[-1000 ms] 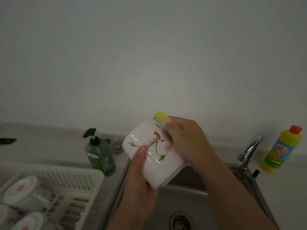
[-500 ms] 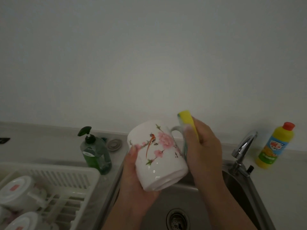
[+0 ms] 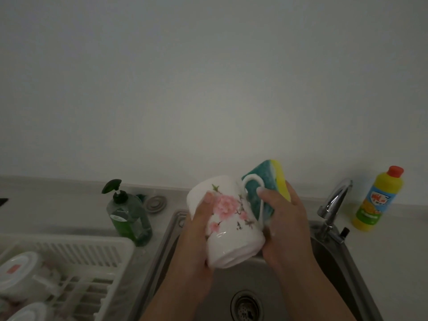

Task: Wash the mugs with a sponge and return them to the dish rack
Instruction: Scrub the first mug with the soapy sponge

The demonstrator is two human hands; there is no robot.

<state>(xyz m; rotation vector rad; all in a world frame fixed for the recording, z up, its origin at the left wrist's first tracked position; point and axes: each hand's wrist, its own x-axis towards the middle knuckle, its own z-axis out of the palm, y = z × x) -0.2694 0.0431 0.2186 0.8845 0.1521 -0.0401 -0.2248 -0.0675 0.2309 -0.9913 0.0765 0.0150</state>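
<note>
Washing a floral mug over the sink, seen from the head camera. The left hand (image 3: 196, 230) wraps the white mug (image 3: 231, 235) from the left, fingers curled under its body and thumb laid across the pink blossom print, so the mug is steadied against the sponge's push. The mug is held tilted above the steel sink basin (image 3: 335, 262), near end lower, directly over the drain (image 3: 246, 305), presumably so that drips fall into the basin and not on the counter (image 3: 58, 212). The right hand (image 3: 287, 225) grips the sponge (image 3: 266, 181) on the mug's far right side, thumb on the green scouring face and fingers behind the yellow foam. The green face lies against the mug handle (image 3: 252, 179), which crosses in front of it, so the step in hand appears to be scrubbing around the handle. Whether the sponge reaches the wall behind the handle cannot be told. To the near left the white dish rack (image 3: 76, 246) holds other white mugs (image 3: 18, 272), well apart from the held one, which has not yet gone back there. A green pump soap bottle (image 3: 129, 218) and a round sink plug (image 3: 155, 203) stand on the counter between rack and basin. The faucet (image 3: 333, 202) and a yellow red-capped bottle (image 3: 377, 200) stand to the right. No water stream is visible at the spout.
</note>
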